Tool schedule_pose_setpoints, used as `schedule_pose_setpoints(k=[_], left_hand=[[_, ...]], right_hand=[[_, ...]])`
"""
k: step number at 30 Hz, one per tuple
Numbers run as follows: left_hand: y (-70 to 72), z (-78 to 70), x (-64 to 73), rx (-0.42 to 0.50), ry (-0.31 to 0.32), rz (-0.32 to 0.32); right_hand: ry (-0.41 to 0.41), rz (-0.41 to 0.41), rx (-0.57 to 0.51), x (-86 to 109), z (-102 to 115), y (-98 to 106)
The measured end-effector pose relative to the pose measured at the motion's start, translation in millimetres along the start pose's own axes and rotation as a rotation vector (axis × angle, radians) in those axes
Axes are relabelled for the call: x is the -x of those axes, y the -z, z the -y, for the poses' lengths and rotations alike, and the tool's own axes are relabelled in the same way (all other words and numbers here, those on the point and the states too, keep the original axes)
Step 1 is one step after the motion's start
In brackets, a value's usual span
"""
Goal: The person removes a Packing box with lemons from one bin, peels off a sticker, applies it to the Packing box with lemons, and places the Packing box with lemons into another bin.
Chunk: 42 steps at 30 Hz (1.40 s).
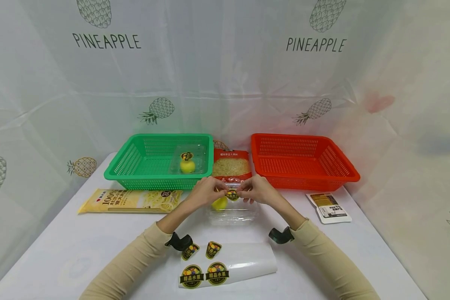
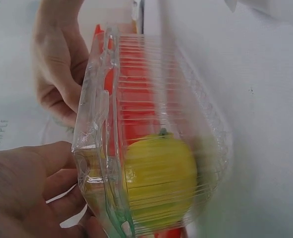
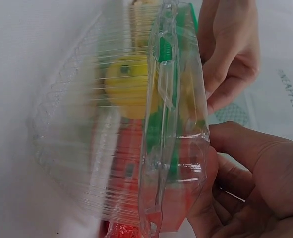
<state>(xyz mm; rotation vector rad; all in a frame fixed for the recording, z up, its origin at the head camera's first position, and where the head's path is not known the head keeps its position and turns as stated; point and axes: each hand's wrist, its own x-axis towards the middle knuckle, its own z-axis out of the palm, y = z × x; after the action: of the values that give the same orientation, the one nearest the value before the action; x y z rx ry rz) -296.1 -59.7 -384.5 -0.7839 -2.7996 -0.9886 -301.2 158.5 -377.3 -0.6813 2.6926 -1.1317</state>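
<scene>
A clear plastic clamshell box (image 1: 232, 216) sits at the middle of the table with a yellow fruit (image 2: 161, 178) inside. Over its lid lies a round black-and-gold fruit sticker (image 1: 233, 194) with a banner across it. My left hand (image 1: 208, 192) pinches the sticker's left end, its fingertips right at the lid. At the opposite end my right hand (image 1: 258, 190) pinches the sticker, thumb and fingers close together against the lid. Both wrist views show the fingertips along the lid's top face; the sticker is hard to make out there.
A sticker sheet (image 1: 247, 262) with several stickers lies in front. Behind stand a green basket (image 1: 157, 181), holding another boxed fruit (image 1: 188, 166), and a red basket (image 1: 303, 182). A red-and-clear food packet (image 1: 231, 164) lies between them, a yellow noodle packet (image 1: 127, 201) left, a small pouch (image 1: 328, 207) right.
</scene>
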Motion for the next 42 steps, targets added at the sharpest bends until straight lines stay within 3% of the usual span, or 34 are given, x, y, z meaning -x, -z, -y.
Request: schedule_pose_setpoints(k=[15, 23, 28, 31, 36, 42], left_hand=[[-0.1, 6.2, -1.1, 0.011, -0.043, 0.036], [-3.4, 3.6, 6.7, -0.109, -0.104, -0.053], [-5.2, 2.5, 13.4, -0.209, -0.135, -0.124], [-5.5, 3.1, 14.3, -0.235, -0.127, -0.135], [-4.3, 5.1, 11.2, -0.229, -0.122, -0.087], [-2.3, 9.6, 6.6, -0.192, -0.078, 0.014]], right_hand=[[0.007, 0.002, 0.032, 0.6, 3.6, -1.5], [0.052, -0.019, 0.108, 4.7, 7.3, -2.9], [0.035, -0.071, 0.215, 6.4, 12.4, -2.3], [-0.002, -0.121, 0.274, 7.9, 11.1, -0.4], [-0.075, -0.164, 0.284, 9.8, 5.4, 3.8], [-0.081, -0.107, 0.253, 7.6, -1.8, 6.2]])
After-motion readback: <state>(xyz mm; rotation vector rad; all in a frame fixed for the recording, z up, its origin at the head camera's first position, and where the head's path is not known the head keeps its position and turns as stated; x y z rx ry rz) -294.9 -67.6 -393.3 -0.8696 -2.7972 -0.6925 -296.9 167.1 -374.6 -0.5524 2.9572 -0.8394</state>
